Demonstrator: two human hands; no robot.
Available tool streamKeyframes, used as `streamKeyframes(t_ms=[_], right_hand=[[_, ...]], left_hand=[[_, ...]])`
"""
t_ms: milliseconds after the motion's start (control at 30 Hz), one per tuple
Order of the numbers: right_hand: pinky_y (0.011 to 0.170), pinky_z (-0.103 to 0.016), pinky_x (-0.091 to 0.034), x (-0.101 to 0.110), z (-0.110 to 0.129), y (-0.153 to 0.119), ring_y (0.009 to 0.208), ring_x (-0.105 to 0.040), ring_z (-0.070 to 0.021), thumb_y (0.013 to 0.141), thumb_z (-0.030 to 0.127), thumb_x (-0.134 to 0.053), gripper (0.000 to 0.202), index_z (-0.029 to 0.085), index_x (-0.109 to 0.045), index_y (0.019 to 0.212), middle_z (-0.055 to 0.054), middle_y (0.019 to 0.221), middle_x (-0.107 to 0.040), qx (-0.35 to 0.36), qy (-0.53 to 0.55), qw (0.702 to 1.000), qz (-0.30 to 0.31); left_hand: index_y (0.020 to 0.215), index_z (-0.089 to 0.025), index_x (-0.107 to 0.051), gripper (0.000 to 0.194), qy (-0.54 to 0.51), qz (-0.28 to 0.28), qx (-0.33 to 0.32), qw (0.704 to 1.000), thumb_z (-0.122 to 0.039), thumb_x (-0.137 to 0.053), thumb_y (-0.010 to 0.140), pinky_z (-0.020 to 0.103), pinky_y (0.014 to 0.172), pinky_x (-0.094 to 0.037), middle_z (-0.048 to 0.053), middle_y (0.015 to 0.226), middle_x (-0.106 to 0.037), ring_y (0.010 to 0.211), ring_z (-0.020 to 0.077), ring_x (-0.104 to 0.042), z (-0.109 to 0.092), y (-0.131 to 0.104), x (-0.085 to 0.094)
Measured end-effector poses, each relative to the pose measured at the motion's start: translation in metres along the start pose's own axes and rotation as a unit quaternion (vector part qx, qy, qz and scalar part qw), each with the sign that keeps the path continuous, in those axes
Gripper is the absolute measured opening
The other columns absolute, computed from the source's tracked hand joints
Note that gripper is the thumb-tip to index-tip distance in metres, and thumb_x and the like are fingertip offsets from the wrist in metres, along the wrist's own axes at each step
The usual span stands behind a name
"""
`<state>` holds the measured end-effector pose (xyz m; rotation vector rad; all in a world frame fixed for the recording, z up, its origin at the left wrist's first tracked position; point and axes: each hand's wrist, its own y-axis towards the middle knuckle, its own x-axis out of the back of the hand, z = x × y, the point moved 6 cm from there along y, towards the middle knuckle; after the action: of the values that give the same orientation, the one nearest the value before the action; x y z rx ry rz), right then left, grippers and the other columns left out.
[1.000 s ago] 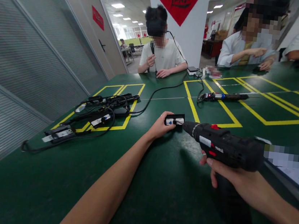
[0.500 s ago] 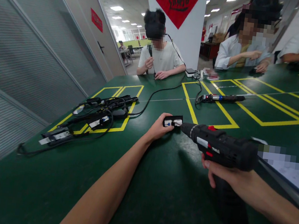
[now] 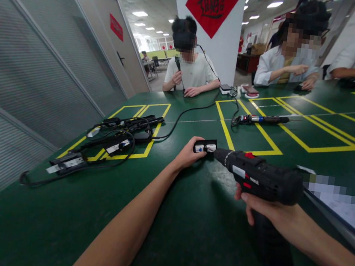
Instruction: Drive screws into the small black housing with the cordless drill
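A cordless drill (image 3: 259,175), black with red parts, is in my right hand (image 3: 268,209), its fingers wrapped around the handle. The drill points left, its chuck close against a small open black housing (image 3: 214,143); whether the bit touches it I cannot tell. White and blue parts show inside the housing. Its left end is gripped between the thumb and fingers of my left hand (image 3: 191,153), just above the table (image 3: 116,212).
At left lie black cables and adapter-like parts (image 3: 119,136) on yellow-taped outlines. A pen-shaped tool (image 3: 263,119) lies beyond the housing. A pale sheet on a tray (image 3: 340,204) is at right. A person (image 3: 190,70) opposite holds a screwdriver (image 3: 178,66); others sit at right.
The view has tilted slightly. Both hands, the housing and the drill keep nearly the same places, with the chuck still at the housing's right end.
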<state>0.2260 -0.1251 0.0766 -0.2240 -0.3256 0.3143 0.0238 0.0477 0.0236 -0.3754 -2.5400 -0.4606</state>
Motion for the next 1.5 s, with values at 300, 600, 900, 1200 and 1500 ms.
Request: streamKeyframes(t_ms=[300, 600, 900, 1200, 1500], right_hand=[[0.07, -0.035, -0.043, 0.0, -0.003, 0.0, 0.063, -0.059, -0.0187, 0.088, 0.041, -0.049, 0.025, 0.021, -0.063, 0.093, 0.0, 0.064, -0.064, -0.003, -0.009, 1.0, 0.0], [0.068, -0.035, -0.042, 0.002, -0.013, 0.001, 0.062, -0.059, -0.0189, 0.085, 0.047, -0.052, 0.031, 0.021, -0.064, 0.097, 0.0, 0.062, -0.065, 0.004, 0.005, 1.0, -0.017], [0.07, -0.034, -0.041, 0.002, -0.009, 0.0, 0.065, -0.059, -0.0195, 0.088, 0.045, -0.046, 0.03, 0.023, -0.064, 0.093, 0.001, 0.061, -0.063, -0.02, -0.012, 1.0, -0.017], [0.067, -0.034, -0.041, 0.002, -0.009, 0.0, 0.065, -0.057, -0.0196, 0.086, 0.048, -0.047, 0.03, 0.023, -0.062, 0.079, 0.001, 0.059, -0.061, -0.017, -0.016, 0.999, -0.023], [0.07, -0.034, -0.042, 0.002, -0.007, -0.001, 0.063, -0.058, -0.0192, 0.088, 0.045, -0.044, 0.031, 0.022, -0.064, 0.09, 0.001, 0.061, -0.06, -0.002, -0.027, 1.0, -0.015]], left_hand=[[0.117, -0.018, -0.045, 0.047, -0.011, 0.002, 0.012, 1.0, -0.028, -0.059, 0.074, 0.027, 0.074, -0.046, 0.004, 0.101, -0.055, 0.081, 0.0138, -0.054, -0.001, -0.001, 0.0], [0.117, -0.019, -0.046, 0.047, -0.01, -0.008, -0.002, 1.0, -0.036, -0.061, 0.075, 0.028, 0.076, -0.046, 0.004, 0.102, -0.056, 0.084, 0.015, -0.055, 0.003, -0.001, 0.0], [0.116, -0.019, -0.047, 0.05, -0.022, -0.005, 0.013, 1.0, -0.041, -0.062, 0.074, 0.027, 0.07, -0.046, 0.004, 0.099, -0.058, 0.08, 0.0142, -0.055, 0.003, -0.001, 0.001], [0.116, -0.018, -0.047, 0.052, -0.04, -0.003, 0.019, 0.999, -0.04, -0.064, 0.073, 0.027, 0.069, -0.046, 0.005, 0.099, -0.058, 0.078, 0.0136, -0.056, 0.002, -0.003, 0.002], [0.116, -0.017, -0.047, 0.051, -0.037, 0.001, 0.013, 0.999, -0.039, -0.064, 0.073, 0.026, 0.068, -0.046, 0.005, 0.098, -0.058, 0.078, 0.0136, -0.056, 0.002, -0.002, 0.001]])
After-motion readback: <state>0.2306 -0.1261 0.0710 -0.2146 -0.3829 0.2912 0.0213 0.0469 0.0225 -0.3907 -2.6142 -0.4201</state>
